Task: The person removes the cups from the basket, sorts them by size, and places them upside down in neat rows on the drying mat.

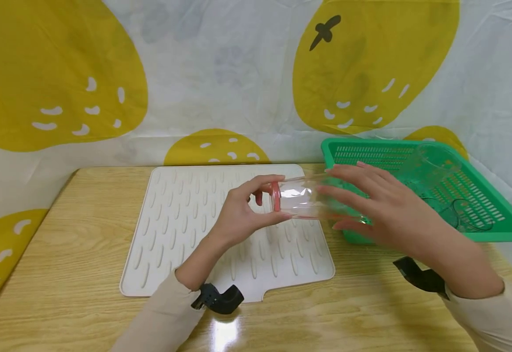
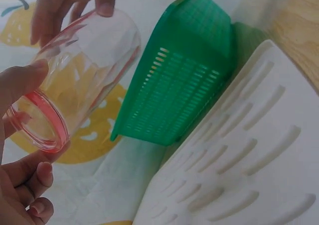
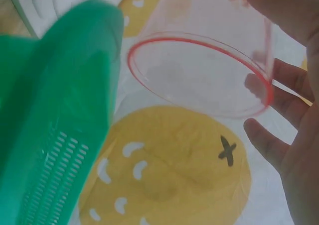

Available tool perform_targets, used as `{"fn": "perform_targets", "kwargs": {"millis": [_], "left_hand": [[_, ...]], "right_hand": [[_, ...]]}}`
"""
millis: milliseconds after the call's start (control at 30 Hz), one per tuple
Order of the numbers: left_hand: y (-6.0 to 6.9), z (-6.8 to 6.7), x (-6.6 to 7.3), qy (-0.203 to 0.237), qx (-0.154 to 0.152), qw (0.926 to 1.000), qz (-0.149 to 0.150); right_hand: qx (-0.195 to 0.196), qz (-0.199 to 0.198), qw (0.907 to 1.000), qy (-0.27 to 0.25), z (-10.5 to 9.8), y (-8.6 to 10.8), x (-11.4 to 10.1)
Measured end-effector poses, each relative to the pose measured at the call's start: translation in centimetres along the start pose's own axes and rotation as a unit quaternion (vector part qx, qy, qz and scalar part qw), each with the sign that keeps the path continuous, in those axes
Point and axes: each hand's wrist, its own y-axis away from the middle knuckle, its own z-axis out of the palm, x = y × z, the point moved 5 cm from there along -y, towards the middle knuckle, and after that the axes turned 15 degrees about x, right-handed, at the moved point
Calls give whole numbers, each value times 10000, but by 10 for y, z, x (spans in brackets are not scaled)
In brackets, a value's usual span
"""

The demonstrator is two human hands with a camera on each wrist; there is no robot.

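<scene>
A clear cup with a pinkish-red base ring and rim point(image 1: 300, 198) point(image 2: 89, 75) point(image 3: 199, 75) is held sideways above the white mat point(image 1: 172, 244). The left hand point(image 1: 242, 210) point(image 2: 25, 150) pinches its base end between thumb and fingers. Around the rim end, the right hand point(image 1: 388, 210) point(image 2: 75, 6) point(image 3: 294, 95) has its fingers spread and nearly straight, blurred in the head view. Whether they all touch the cup cannot be told. The cup's mouth faces right, towards the green basket point(image 1: 493, 195) point(image 2: 174, 80) point(image 3: 75, 110).
Inside the basket, at the right, lie a clear cup point(image 1: 432, 164) and another clear glass item point(image 1: 471, 215). The ridged mat rests on a wooden table point(image 1: 75, 254). Behind hangs a white cloth with yellow fruit prints point(image 1: 238, 73).
</scene>
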Motion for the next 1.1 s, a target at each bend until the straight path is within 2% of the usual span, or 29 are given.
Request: {"fn": "perform_targets", "kwargs": {"millis": [200, 533, 733, 933, 1100], "left_hand": [[1, -10, 3, -40, -42, 10000, -8], [3, -25, 9, -141, -159, 9996, 188], [4, -29, 8, -319, -185, 9987, 352], [7, -30, 10, -710, -94, 9942, 807], [9, -34, 12, -947, 15, 9925, 778]], "right_hand": [[-414, 38, 9991, -95, 9, 2, -2], [-571, -79, 9983, 84, 21, 0, -7], [-709, -96, 9970, 303, 29, 2, -6], [-689, -47, 9965, 477, 34, 3, -7], [-473, 166, 9974, 524, 40, 3, -10]]}}
